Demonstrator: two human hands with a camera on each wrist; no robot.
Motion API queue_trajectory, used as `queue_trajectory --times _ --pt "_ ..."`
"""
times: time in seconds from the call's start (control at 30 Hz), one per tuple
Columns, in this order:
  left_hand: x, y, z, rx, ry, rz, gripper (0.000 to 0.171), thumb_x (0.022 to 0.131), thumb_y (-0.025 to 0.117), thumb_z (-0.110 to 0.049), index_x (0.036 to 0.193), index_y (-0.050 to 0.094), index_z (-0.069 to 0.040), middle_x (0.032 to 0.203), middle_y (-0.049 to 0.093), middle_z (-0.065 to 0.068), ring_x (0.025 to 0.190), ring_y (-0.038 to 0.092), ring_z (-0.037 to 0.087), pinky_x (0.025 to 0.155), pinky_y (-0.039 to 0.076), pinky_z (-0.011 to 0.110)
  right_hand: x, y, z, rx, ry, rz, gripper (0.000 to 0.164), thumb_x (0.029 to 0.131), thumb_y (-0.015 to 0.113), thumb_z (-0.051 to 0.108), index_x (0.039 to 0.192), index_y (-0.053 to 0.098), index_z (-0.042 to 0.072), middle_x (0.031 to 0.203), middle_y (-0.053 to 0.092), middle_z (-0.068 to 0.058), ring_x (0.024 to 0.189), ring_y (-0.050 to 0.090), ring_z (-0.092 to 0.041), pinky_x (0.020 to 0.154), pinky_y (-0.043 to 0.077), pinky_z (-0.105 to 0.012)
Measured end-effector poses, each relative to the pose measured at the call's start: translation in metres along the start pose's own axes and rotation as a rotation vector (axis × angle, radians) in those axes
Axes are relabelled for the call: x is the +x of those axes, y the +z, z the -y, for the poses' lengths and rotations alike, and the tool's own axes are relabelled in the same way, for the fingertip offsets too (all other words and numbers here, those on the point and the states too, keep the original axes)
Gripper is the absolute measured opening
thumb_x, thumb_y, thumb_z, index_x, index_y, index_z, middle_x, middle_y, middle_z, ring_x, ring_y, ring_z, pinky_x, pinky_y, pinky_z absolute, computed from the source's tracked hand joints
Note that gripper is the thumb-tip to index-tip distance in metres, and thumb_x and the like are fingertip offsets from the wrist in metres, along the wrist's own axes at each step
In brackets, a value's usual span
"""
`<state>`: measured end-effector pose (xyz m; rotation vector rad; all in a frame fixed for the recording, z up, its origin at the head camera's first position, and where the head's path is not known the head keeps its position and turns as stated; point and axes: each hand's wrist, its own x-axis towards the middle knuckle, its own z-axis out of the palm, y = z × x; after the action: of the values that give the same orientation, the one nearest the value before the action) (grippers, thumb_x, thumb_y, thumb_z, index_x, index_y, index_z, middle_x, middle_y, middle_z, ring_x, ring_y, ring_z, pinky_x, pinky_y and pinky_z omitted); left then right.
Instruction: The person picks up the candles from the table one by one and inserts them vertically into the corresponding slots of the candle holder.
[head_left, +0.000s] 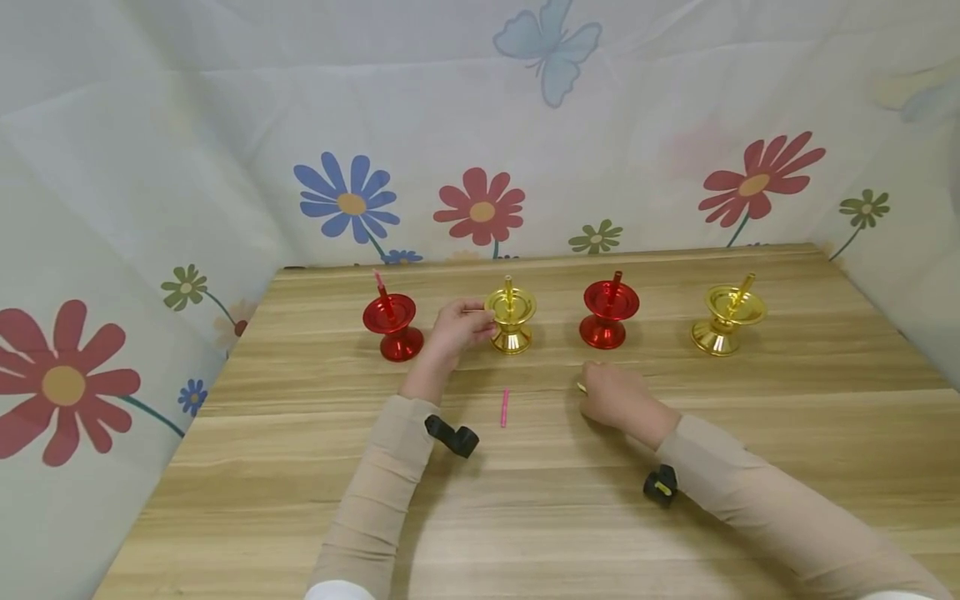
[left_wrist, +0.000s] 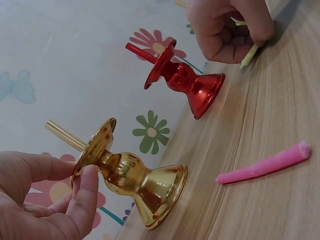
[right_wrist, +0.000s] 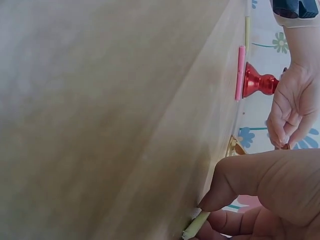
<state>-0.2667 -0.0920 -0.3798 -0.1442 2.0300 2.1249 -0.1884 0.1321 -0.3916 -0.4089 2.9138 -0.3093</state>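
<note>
My left hand (head_left: 462, 327) pinches the dish rim of a gold candle holder (left_wrist: 147, 185), which stands upright with a bare tube rising from its dish. Between the thumb and fingers of my right hand (head_left: 618, 396) is a thin pale yellow candle (right_wrist: 196, 225), low over the tabletop; most of it is hidden in the hand. A pink candle (head_left: 505, 408) lies on the wood between the two hands. Left of my left hand stands a red candle holder (head_left: 401, 343) with another pink candle (head_left: 377, 277) in its tube.
Right of the gripped holder stand a second red candle holder (head_left: 603, 332) and, farther right, a second gold candle holder (head_left: 716, 335), both with bare tubes. The wooden table (head_left: 262, 467) meets a flower-printed cloth (head_left: 637, 150) at its back and sides.
</note>
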Motion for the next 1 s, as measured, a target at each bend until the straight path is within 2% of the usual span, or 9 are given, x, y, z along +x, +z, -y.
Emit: queue_trajectory --times 0.23,0.43,0.63,0.73,0.87,1.0 --pt "0.001 -0.001 0.001 -0.015 -0.001 0.018 0.033 0.093 0.054 0.003 0.124 0.047 0.013 0.101 0.055 0.016 0.074 0.059 0.011 0.075 0.056 0.021 -0.001 -0.002 0.001 -0.011 0.027 0.019 0.010 0.075 0.060 0.009 0.080 0.053 0.004 0.066 0.048 -0.006 0.059 0.047 -0.021 0.045 0.036 -0.031" --pt "0.003 -0.004 0.002 -0.055 -0.008 0.042 0.033 0.093 0.053 0.004 0.124 0.047 0.013 0.102 0.055 0.018 0.074 0.059 0.010 0.077 0.056 0.022 -0.001 -0.004 0.002 0.038 0.050 0.000 0.012 0.077 0.060 0.012 0.074 0.049 0.008 0.063 0.045 -0.004 0.057 0.045 -0.020 0.044 0.033 -0.030" --pt "0.003 -0.005 0.001 -0.070 -0.016 0.047 0.033 0.093 0.053 0.004 0.125 0.046 0.012 0.099 0.055 0.016 0.075 0.059 0.010 0.075 0.056 0.020 0.000 -0.005 0.004 0.107 0.009 -0.123 0.011 0.077 0.059 0.010 0.075 0.049 0.009 0.062 0.047 -0.003 0.054 0.044 -0.019 0.041 0.032 -0.028" --pt "0.002 -0.005 0.001 -0.071 -0.022 0.049 0.034 0.093 0.052 0.004 0.126 0.045 0.012 0.097 0.055 0.013 0.077 0.059 0.011 0.085 0.055 0.027 0.001 -0.008 0.006 0.135 -0.012 -0.196 0.010 0.077 0.059 0.010 0.077 0.049 0.009 0.064 0.050 -0.003 0.054 0.045 -0.019 0.042 0.033 -0.028" --pt "0.001 -0.004 0.000 -0.075 -0.026 0.050 0.034 0.094 0.052 0.004 0.126 0.044 0.012 0.096 0.054 0.011 0.081 0.058 0.015 0.099 0.048 0.039 0.002 -0.013 0.011 0.176 -0.015 -0.248 0.009 0.079 0.058 0.010 0.081 0.051 0.007 0.068 0.051 -0.004 0.056 0.047 -0.019 0.044 0.036 -0.026" --pt "0.001 -0.004 0.000 -0.068 -0.029 0.045 0.034 0.094 0.052 0.004 0.126 0.044 0.012 0.096 0.053 0.011 0.085 0.058 0.017 0.100 0.048 0.040 0.002 -0.019 0.016 0.208 -0.020 -0.309 0.009 0.078 0.059 0.010 0.083 0.051 0.007 0.070 0.052 -0.004 0.059 0.047 -0.018 0.046 0.035 -0.025"
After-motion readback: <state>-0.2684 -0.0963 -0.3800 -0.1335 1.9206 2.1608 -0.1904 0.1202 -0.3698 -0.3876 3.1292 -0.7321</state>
